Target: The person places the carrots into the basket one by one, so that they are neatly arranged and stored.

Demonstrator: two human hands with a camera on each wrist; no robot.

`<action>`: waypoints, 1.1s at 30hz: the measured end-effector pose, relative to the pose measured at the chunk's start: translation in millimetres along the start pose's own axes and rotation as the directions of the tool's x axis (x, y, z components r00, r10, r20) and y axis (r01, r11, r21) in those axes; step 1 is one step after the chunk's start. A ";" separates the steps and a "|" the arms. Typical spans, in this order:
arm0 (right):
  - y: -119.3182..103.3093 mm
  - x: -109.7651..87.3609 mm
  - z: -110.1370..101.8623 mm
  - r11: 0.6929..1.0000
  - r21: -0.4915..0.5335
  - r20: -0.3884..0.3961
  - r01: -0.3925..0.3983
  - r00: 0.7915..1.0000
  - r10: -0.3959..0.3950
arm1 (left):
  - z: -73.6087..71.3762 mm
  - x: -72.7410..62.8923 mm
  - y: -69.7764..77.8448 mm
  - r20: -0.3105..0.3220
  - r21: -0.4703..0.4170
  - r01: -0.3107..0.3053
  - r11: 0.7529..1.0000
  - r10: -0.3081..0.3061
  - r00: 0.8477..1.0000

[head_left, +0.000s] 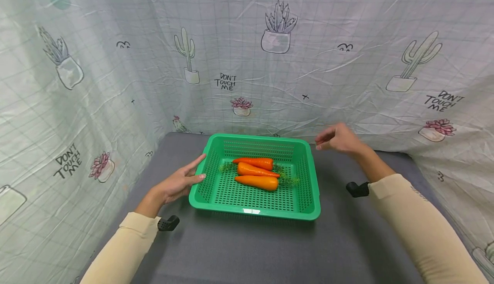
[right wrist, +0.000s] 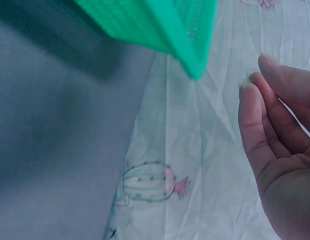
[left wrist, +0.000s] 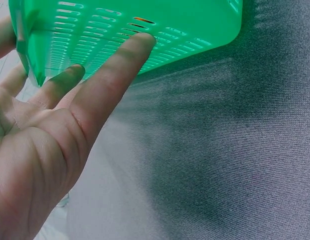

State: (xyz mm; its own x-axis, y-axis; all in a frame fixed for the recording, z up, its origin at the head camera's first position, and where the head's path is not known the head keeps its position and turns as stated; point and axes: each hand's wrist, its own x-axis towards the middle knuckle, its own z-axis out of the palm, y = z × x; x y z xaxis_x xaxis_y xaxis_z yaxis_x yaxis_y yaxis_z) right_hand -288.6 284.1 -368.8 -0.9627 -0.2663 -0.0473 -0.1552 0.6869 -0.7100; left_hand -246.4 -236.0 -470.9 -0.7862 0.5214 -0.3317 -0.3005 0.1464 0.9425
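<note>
A green plastic basket [head_left: 256,216] with slotted walls holds three orange carrots [head_left: 257,182] side by side, with bits of green leafy tops at their ends. My left hand [head_left: 181,183] is at the basket's left side, thumb by the rim. In the left wrist view, its straight, spread fingers [left wrist: 107,90] lie against the outer slotted wall, below the rim. Apart from the basket, my right hand [head_left: 339,139] hovers beyond its far right corner. Its fingers [right wrist: 252,120] are loosely bent with nothing between them and the thumb.
Beneath the basket is a dark grey tabletop [head_left: 239,249]. A pale curtain [head_left: 239,31] printed with cacti and lettering hangs behind and along both sides. Black wrist cameras [head_left: 168,223] sit at the sleeve cuffs.
</note>
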 end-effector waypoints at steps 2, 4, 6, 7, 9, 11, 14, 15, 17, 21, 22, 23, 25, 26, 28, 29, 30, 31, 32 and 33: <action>5.3 -3.3 -4.1 1.000 -0.008 -0.003 -0.019 1.000 0.019 | -0.2 0.0 -0.1 -0.007 -0.005 0.006 1.000 -0.006 1.000; 11.3 -6.1 -7.9 0.999 -0.009 -0.003 -0.034 0.999 0.034 | -0.4 0.0 -0.3 -0.007 -0.006 0.004 1.000 -0.004 1.000; 17.0 -9.9 -11.5 0.999 -0.004 -0.003 -0.050 0.999 0.050 | -0.4 0.2 -0.1 -0.011 -0.015 0.007 1.000 -0.008 1.000; 19.8 -11.6 -13.2 0.998 0.000 -0.005 -0.057 0.998 0.057 | -0.4 0.3 0.0 -0.013 -0.017 0.007 1.000 -0.008 1.000; 25.1 -15.1 -16.5 0.998 -0.001 -0.011 -0.065 0.998 0.065 | -0.9 0.5 0.0 -0.009 -0.017 0.003 1.000 -0.004 1.000; 30.1 -19.2 -19.6 0.997 -0.002 -0.022 -0.078 0.997 0.078 | -1.4 0.6 0.2 -0.012 -0.017 0.006 1.000 -0.006 1.000; 39.0 -26.0 -24.4 0.995 -0.015 -0.031 -0.103 0.994 0.102 | -1.8 0.3 0.5 -0.010 -0.008 0.006 1.000 -0.006 1.000; 42.5 -28.8 -26.3 0.993 -0.011 -0.029 -0.115 0.993 0.114 | -1.5 0.1 0.8 -0.010 -0.002 0.008 1.000 -0.008 1.000; 50.3 -34.7 -30.4 0.990 -0.022 -0.028 -0.138 0.990 0.138 | -0.7 -0.2 1.4 -0.006 0.008 0.009 1.000 -0.009 1.000; 66.4 -43.9 -36.6 0.985 -0.034 -0.026 -0.172 0.985 0.171 | -0.8 -1.5 1.1 -0.005 0.024 0.012 1.000 -0.012 1.000; 70.0 -45.9 -37.7 0.984 -0.040 -0.027 -0.176 0.984 0.175 | -1.4 -1.9 0.3 -0.005 0.026 0.011 1.000 -0.011 1.000; 73.4 -47.9 -38.5 0.982 -0.047 -0.028 -0.182 0.983 0.180 | -2.0 -2.0 -0.4 -0.005 0.026 0.012 1.000 -0.012 1.000; 80.2 -52.6 -40.9 0.979 -0.056 -0.029 -0.194 0.981 0.193 | -2.7 -1.7 -1.1 -0.010 0.028 0.018 0.999 -0.018 1.000; 83.3 -55.3 -42.2 0.977 -0.060 -0.030 -0.202 0.979 0.201 | -2.6 -1.5 -1.0 -0.013 0.028 0.020 0.999 -0.019 1.000; 89.4 -61.0 -45.2 0.974 -0.067 -0.034 -0.218 0.976 0.216 | -2.1 -0.8 0.1 -0.018 0.035 0.020 0.999 -0.019 1.000; 92.6 -63.5 -46.7 0.971 -0.072 -0.038 -0.228 0.973 0.226 | -1.6 -0.2 1.1 -0.019 0.035 0.021 0.999 -0.020 1.000; 95.9 -66.2 -48.2 0.968 -0.071 -0.040 -0.239 0.971 0.237 | -1.1 0.1 2.1 -0.020 0.033 0.021 0.999 -0.020 1.000; 99.3 -68.5 -49.4 0.966 -0.079 -0.046 -0.246 0.969 0.243 | -0.7 0.4 2.8 -0.020 0.033 0.019 0.999 -0.018 1.000; 103.0 -70.7 -50.4 0.964 -0.084 -0.050 -0.251 0.968 0.247 | -0.4 0.5 3.2 -0.020 0.031 0.019 0.999 -0.018 1.000; 106.9 -73.1 -51.3 0.963 -0.088 -0.054 -0.254 0.967 0.250 | -0.1 0.6 3.3 -0.019 0.030 0.019 0.999 -0.018 1.000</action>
State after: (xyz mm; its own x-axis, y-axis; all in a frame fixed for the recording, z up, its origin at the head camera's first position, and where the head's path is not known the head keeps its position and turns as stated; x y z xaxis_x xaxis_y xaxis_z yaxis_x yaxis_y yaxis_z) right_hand -246.2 411.7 -405.2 -0.9815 -0.0491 -0.1851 0.0757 0.7885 -0.6104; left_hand -247.9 -235.3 -468.0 -0.7907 0.5028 -0.3494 -0.2990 0.1809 0.9369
